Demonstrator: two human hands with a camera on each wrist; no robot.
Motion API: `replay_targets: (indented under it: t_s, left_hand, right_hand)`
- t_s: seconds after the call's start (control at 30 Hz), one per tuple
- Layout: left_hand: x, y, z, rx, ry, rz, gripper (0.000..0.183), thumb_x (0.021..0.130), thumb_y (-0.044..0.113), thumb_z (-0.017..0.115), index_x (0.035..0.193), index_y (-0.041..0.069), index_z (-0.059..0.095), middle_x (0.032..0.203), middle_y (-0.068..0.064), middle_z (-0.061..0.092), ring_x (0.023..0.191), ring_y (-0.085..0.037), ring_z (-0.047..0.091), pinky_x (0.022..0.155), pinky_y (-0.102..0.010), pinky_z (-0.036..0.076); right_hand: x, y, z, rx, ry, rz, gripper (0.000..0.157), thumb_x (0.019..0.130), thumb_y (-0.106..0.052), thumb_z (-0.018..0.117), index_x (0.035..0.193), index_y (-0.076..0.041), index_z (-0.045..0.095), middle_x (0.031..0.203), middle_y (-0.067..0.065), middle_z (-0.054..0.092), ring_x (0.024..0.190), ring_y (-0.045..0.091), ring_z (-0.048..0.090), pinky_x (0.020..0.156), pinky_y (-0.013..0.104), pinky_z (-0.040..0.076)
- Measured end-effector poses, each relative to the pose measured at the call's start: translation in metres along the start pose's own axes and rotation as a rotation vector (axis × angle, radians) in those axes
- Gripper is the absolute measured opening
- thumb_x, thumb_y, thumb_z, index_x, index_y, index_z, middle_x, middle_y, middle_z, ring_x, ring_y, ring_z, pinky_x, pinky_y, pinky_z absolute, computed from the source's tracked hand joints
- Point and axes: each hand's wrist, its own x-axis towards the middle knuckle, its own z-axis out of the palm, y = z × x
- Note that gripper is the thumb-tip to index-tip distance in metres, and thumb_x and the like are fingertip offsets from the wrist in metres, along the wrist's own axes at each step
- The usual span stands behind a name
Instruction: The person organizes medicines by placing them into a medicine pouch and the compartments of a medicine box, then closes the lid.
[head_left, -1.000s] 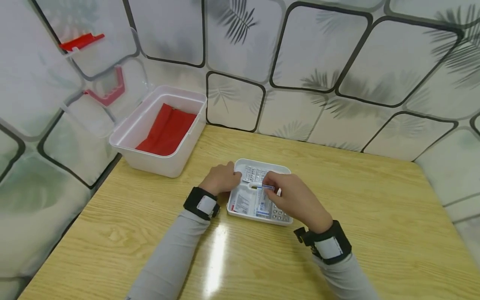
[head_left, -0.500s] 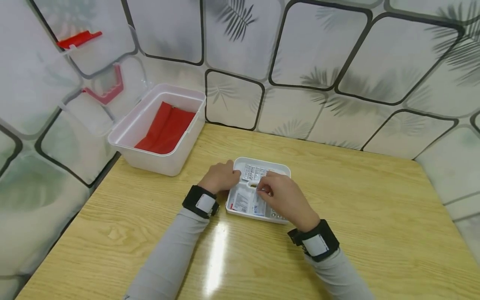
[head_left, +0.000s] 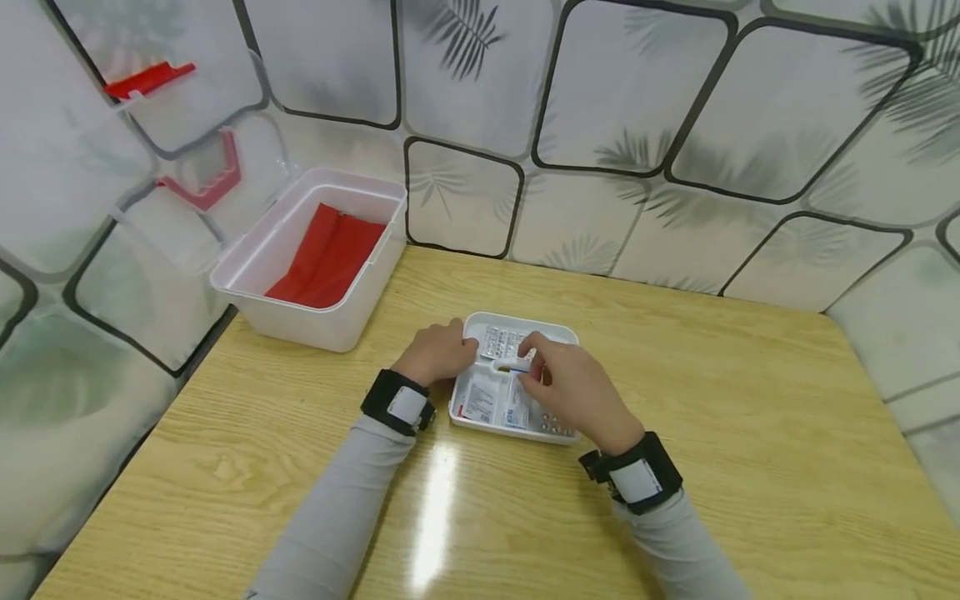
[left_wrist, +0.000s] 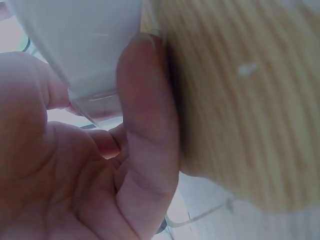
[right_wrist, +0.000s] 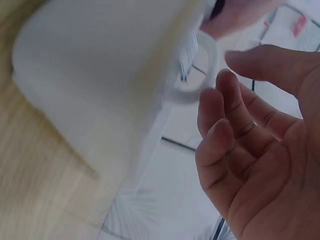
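A shallow white medicine case point(head_left: 456, 408) lies on the wooden table in the head view. Inside are a blister pack point(head_left: 501, 343) at the back, a paper sachet point(head_left: 480, 400) at the front left and a blue-printed packet point(head_left: 517, 404) beside it. My left hand point(head_left: 437, 353) grips the case's left side; up close in the left wrist view, its fingers point(left_wrist: 147, 100) lie against the white wall. Over the right half hovers my right hand point(head_left: 573, 383), thumb and fingers apart with nothing visible between them. Its fingertips are close to the white handle loop point(right_wrist: 212, 55).
A translucent plastic box point(head_left: 300, 325) with its lid up stands at the back left, a red cloth pouch point(head_left: 330, 258) inside it. A patterned curtain-like wall point(head_left: 457, 83) borders the table point(head_left: 712, 400) at the back and left.
The right hand has let go of the blue-printed packet, which now lies in the case's front part. Its thumb and fingers have spread apart. The left hand keeps its grip.
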Motion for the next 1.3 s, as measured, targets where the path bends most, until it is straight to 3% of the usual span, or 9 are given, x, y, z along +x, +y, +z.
replay_targets:
  t_s: [0.23, 0.4, 0.63, 0.77, 0.87, 0.97, 1.03, 1.13, 1.3]
  left_hand:
    - [0.0, 0.001, -0.001, -0.01, -0.009, 0.005, 0.041, 0.099, 0.033, 0.038, 0.117, -0.001, 0.051, 0.089, -0.016, 0.057, 0.074, -0.026, 0.056, 0.057, -0.031, 0.042]
    - [-0.001, 0.004, -0.002, -0.037, -0.015, -0.003, 0.036, 0.099, 0.032, 0.039, 0.11, 0.001, 0.052, 0.085, -0.015, 0.056, 0.071, -0.026, 0.056, 0.055, -0.031, 0.041]
    - [-0.001, 0.003, 0.0, -0.046, -0.036, -0.01, 0.035, 0.099, 0.033, 0.04, 0.111, 0.002, 0.05, 0.086, -0.014, 0.056, 0.071, -0.025, 0.056, 0.055, -0.03, 0.042]
    - [-0.002, 0.004, -0.004, -0.053, -0.007, -0.029, 0.048, 0.098, 0.034, 0.041, 0.131, -0.002, 0.041, 0.097, -0.019, 0.06, 0.076, -0.025, 0.057, 0.062, -0.035, 0.046]
    - [-0.004, 0.011, -0.006, -0.003, 0.107, 0.035, 0.058, 0.097, 0.033, 0.046, 0.144, 0.0, 0.034, 0.111, -0.02, 0.056, 0.079, -0.026, 0.055, 0.067, -0.039, 0.049]
    - [-0.009, 0.022, -0.006, 0.055, 0.201, 0.203, 0.052, 0.096, 0.031, 0.053, 0.14, 0.005, 0.047, 0.118, -0.015, 0.053, 0.088, -0.023, 0.051, 0.073, -0.04, 0.05]
    - [-0.012, 0.03, -0.003, 0.077, 0.179, 0.33, 0.044, 0.094, 0.031, 0.058, 0.133, 0.008, 0.056, 0.113, -0.01, 0.054, 0.091, -0.021, 0.05, 0.075, -0.038, 0.05]
    - [-0.017, 0.039, 0.001, 0.128, 0.066, 0.459, 0.034, 0.092, 0.03, 0.063, 0.119, 0.011, 0.067, 0.104, -0.005, 0.059, 0.09, -0.017, 0.05, 0.077, -0.034, 0.048]
    - [-0.018, 0.041, 0.006, 0.217, -0.001, 0.455, 0.025, 0.092, 0.028, 0.065, 0.112, 0.015, 0.071, 0.098, 0.0, 0.06, 0.083, -0.012, 0.051, 0.075, -0.031, 0.048]
  right_hand:
    - [0.0, 0.056, -0.014, 0.115, 0.106, 0.117, 0.019, 0.095, -0.023, 0.058, 0.107, -0.009, 0.06, 0.07, 0.005, 0.054, 0.057, 0.017, 0.046, 0.05, 0.031, 0.037]
    - [-0.002, 0.093, -0.015, 0.186, 0.113, 0.236, 0.022, 0.098, -0.026, 0.054, 0.11, -0.008, 0.058, 0.079, 0.01, 0.055, 0.062, 0.022, 0.048, 0.053, 0.033, 0.04]
    - [-0.006, 0.112, -0.014, 0.205, 0.207, 0.236, 0.033, 0.098, -0.024, 0.053, 0.121, 0.0, 0.056, 0.104, 0.018, 0.056, 0.092, 0.03, 0.055, 0.075, 0.046, 0.049]
    - [-0.006, 0.112, -0.017, 0.165, 0.266, 0.208, 0.039, 0.097, -0.022, 0.055, 0.127, 0.003, 0.055, 0.114, 0.022, 0.054, 0.102, 0.036, 0.052, 0.084, 0.054, 0.047]
    - [-0.006, 0.112, -0.021, 0.124, 0.24, 0.2, 0.043, 0.098, -0.022, 0.054, 0.133, 0.002, 0.052, 0.123, 0.025, 0.052, 0.111, 0.039, 0.049, 0.091, 0.058, 0.044]
    - [-0.006, 0.11, -0.024, 0.104, 0.195, 0.196, 0.047, 0.098, -0.023, 0.053, 0.139, 0.001, 0.049, 0.131, 0.026, 0.049, 0.119, 0.04, 0.045, 0.097, 0.06, 0.039]
    - [-0.007, 0.11, -0.025, 0.104, 0.178, 0.192, 0.049, 0.098, -0.024, 0.053, 0.14, 0.0, 0.048, 0.133, 0.026, 0.048, 0.121, 0.04, 0.044, 0.099, 0.06, 0.038]
    - [-0.008, 0.11, -0.025, 0.111, 0.17, 0.181, 0.048, 0.098, -0.024, 0.053, 0.14, 0.0, 0.048, 0.133, 0.026, 0.047, 0.121, 0.04, 0.044, 0.099, 0.06, 0.038]
    - [-0.01, 0.11, -0.029, 0.117, 0.176, 0.18, 0.047, 0.098, -0.024, 0.053, 0.138, -0.001, 0.049, 0.131, 0.024, 0.048, 0.119, 0.039, 0.045, 0.098, 0.059, 0.04]
